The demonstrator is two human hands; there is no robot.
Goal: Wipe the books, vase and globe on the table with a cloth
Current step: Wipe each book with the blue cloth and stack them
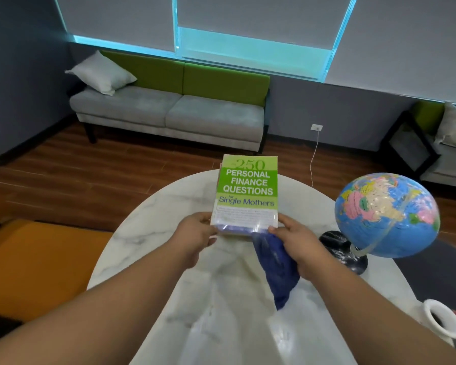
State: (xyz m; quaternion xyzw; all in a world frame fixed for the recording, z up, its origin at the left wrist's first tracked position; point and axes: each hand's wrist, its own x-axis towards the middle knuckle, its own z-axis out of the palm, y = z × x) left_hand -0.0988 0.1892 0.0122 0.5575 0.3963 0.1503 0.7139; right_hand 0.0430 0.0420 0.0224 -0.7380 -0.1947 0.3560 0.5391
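At the middle of the frame my left hand [198, 233] grips the near left corner of the glossy green-and-white paperback book [248, 191], fingers curled under and thumb on top. My right hand [298, 241] sets its thumb on the near right corner, and its curled fingers hold the dark blue cloth [277, 267], which hangs from beneath the palm toward the white marble round table [148, 233]. The book is over the table's far side; more books may lie under it, though I can't be sure. The blue plastic globe [387, 214] stands at the right edge, and the white ceramic vase [442, 322] is at lower right.
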